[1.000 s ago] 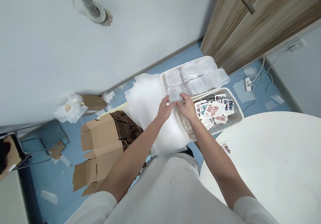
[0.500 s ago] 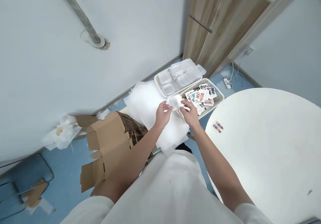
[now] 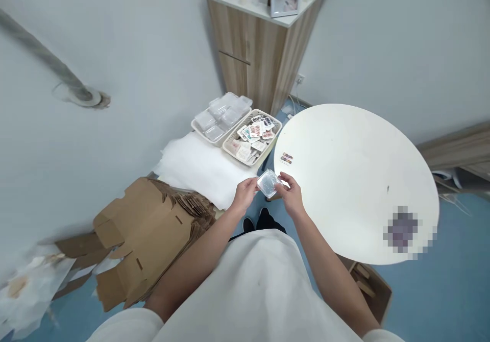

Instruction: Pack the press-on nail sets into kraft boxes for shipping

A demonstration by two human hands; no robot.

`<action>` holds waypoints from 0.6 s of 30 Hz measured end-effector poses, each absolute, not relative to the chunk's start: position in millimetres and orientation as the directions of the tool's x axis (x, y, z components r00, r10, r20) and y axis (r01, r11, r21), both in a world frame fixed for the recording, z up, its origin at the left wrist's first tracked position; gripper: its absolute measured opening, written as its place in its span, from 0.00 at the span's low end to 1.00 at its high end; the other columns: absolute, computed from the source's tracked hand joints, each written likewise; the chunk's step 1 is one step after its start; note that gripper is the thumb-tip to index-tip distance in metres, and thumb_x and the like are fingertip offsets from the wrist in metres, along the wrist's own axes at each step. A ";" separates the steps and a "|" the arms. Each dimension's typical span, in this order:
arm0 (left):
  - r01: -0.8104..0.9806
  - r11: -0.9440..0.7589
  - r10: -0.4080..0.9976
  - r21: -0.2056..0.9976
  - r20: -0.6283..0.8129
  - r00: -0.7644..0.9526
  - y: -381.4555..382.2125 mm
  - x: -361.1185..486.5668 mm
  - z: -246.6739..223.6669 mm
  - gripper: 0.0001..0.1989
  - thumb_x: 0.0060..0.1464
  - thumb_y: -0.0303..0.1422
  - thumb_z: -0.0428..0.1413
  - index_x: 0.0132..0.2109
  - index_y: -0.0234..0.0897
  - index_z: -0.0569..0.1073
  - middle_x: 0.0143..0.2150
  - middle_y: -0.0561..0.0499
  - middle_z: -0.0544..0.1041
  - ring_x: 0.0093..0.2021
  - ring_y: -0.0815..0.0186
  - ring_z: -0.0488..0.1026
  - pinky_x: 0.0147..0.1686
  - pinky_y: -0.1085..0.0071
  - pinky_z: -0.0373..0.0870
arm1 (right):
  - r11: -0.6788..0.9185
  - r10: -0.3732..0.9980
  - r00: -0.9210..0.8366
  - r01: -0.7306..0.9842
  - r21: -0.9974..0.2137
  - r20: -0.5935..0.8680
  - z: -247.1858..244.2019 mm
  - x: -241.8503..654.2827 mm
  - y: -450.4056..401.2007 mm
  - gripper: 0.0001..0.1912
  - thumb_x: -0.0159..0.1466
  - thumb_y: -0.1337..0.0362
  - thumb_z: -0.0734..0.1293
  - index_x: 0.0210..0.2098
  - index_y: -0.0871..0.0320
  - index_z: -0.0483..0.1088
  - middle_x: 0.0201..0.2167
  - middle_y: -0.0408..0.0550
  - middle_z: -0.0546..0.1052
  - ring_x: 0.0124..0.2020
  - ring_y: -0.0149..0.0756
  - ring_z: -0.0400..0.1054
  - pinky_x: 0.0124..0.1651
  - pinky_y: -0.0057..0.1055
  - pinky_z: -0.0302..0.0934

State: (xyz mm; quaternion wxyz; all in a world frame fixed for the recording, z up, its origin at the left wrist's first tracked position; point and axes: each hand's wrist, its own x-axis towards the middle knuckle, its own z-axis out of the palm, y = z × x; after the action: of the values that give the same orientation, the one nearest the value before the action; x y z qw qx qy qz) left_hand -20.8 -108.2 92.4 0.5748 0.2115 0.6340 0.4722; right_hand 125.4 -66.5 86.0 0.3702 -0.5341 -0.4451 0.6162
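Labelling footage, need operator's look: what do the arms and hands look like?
Left hand and right hand are human and ungloved. Forearms are bare, with no watch, cable or marking visible. Sleeves are short, plain white, matching the shirt. Rings: too small to tell.

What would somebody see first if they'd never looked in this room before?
Probably the big white round table, which fills much of the right side of the picture. Then the shiny clear plastic case near the middle, held between the person's left hand and right hand. On the left, the brown flattened cardboard stands out against the blue floor.
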 end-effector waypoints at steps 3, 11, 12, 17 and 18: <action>-0.224 0.511 0.822 0.830 -0.547 -0.155 -105.8 -5.1 96.2 0.18 0.46 0.46 0.52 0.39 0.37 0.73 0.42 0.46 0.73 0.43 0.61 0.69 0.39 0.67 0.63 | -0.320 0.944 -0.095 -0.031 -0.947 -0.316 92.6 156.7 -73.3 0.22 0.49 0.62 0.67 0.44 0.53 0.64 0.44 0.47 0.68 0.28 0.27 0.65 0.36 0.33 0.63; -0.185 0.564 0.825 0.805 -0.546 0.144 -84.4 71.9 98.0 0.19 0.38 0.36 0.62 0.39 0.35 0.69 0.32 0.48 0.73 0.31 0.68 0.71 0.31 0.73 0.65 | -0.320 0.946 0.016 -0.121 -0.940 -0.324 108.4 247.6 -86.4 0.24 0.46 0.60 0.70 0.43 0.53 0.64 0.42 0.48 0.70 0.32 0.30 0.67 0.42 0.37 0.62; -0.189 0.568 0.823 0.801 -0.546 0.158 -82.9 83.7 97.5 0.18 0.38 0.36 0.62 0.38 0.34 0.69 0.32 0.48 0.73 0.31 0.69 0.71 0.31 0.73 0.65 | -0.320 0.945 0.024 -0.151 -0.935 -0.327 108.4 260.0 -87.4 0.24 0.46 0.60 0.71 0.42 0.53 0.65 0.42 0.48 0.70 0.34 0.31 0.67 0.43 0.37 0.62; -0.332 0.638 0.770 0.695 -0.575 0.277 -81.3 137.8 92.1 0.16 0.41 0.35 0.61 0.37 0.36 0.67 0.37 0.47 0.74 0.31 0.72 0.72 0.32 0.74 0.65 | -0.320 0.945 -0.053 -0.356 -0.878 -0.323 102.1 313.7 -87.2 0.20 0.51 0.54 0.67 0.42 0.52 0.66 0.47 0.48 0.69 0.46 0.37 0.65 0.48 0.38 0.59; -0.355 0.659 0.752 0.663 -0.578 0.316 -81.8 147.8 90.9 0.16 0.41 0.35 0.61 0.38 0.36 0.66 0.37 0.47 0.74 0.31 0.72 0.71 0.32 0.74 0.66 | -0.337 0.941 -0.096 -0.362 -0.869 -0.324 100.9 321.3 -86.6 0.21 0.51 0.53 0.66 0.43 0.51 0.66 0.49 0.48 0.67 0.48 0.37 0.63 0.48 0.38 0.59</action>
State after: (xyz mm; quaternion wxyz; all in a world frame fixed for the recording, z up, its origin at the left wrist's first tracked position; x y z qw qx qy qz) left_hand 147.8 -81.8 90.9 0.7825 0.2133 0.4660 0.3537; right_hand 321.3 -86.6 100.9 0.4848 -0.4655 -0.3108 0.6720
